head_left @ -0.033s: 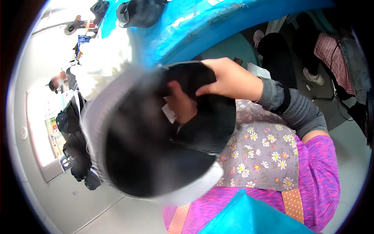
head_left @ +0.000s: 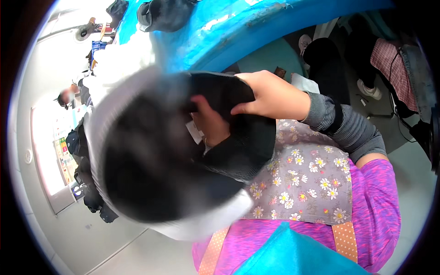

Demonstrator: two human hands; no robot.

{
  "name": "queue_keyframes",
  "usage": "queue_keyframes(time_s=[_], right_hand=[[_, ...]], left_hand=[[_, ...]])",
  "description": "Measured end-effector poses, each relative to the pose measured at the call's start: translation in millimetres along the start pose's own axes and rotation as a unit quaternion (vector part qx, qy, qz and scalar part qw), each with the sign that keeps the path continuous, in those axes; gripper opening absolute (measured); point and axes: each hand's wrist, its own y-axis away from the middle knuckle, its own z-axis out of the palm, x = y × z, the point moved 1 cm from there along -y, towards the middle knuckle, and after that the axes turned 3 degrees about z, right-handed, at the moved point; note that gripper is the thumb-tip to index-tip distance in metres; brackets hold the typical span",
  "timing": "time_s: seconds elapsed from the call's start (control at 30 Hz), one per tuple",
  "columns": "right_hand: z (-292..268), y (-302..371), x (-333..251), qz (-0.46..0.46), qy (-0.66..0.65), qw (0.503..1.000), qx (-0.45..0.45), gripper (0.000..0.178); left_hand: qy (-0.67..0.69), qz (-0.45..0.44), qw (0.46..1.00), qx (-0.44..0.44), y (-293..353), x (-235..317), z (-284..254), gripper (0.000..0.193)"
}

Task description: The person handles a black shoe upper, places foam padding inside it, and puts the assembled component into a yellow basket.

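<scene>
A round, hat-like piece [head_left: 137,174], black inside and white outside, is held up close in front of me and is partly blurred by motion. My right hand [head_left: 270,96] pinches its upper right edge, thumb on the black inner side and fingers behind. Within the dark opening shows my left hand [head_left: 213,123], thumb raised and fingers curled beside a small white tag [head_left: 194,132]. The fabric around it hides part of that hand and its forearm.
Beyond lies a blue-covered table [head_left: 220,41] bearing a dark cap [head_left: 167,16]. White items are piled [head_left: 123,64] at the left, with a dark heap [head_left: 91,183] behind the hat. To the right are another person's shoe [head_left: 369,90] and checked cloth [head_left: 389,62]. A person [head_left: 68,96] stands far left.
The hat-like piece has shifted slightly left and turned a little. My left hand has moved a touch leftward with it, while my right hand keeps its hold.
</scene>
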Motion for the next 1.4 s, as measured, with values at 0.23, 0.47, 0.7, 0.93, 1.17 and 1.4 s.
queue_keyframes(time_s=[0.23, 0.47, 0.7, 0.93, 1.17, 1.4], right_hand=[[-9, -4, -7, -0.046, 0.062, 0.996, -0.044, 0.035], [-4, -3, 16, 0.102, 0.014, 0.995, 0.016, 0.044], [5, 4, -7, 0.031, 0.123, 0.990, 0.054, 0.038], [11, -11, 0, -0.006, 0.203, 0.964, 0.170, 0.041], [13, -9, -2, -0.023, 0.222, 0.961, 0.161, 0.044], [6, -7, -5, -0.023, 0.185, 0.972, 0.144, 0.045]], left_hand=[[0.158, -0.172, 0.971, -0.060, 14, 29, 17, 0.063], [0.172, -0.099, 0.980, 0.003, 17, 4, 23, 0.066], [0.181, -0.083, 0.979, -0.053, 20, -9, -1, 0.077], [0.226, -0.048, 0.973, 0.005, 16, -19, -5, 0.074], [-0.090, -0.008, 0.996, -0.011, 9, -11, -5, 0.068], [-0.065, 0.099, 0.993, -0.019, -2, 0, -10, 0.070]])
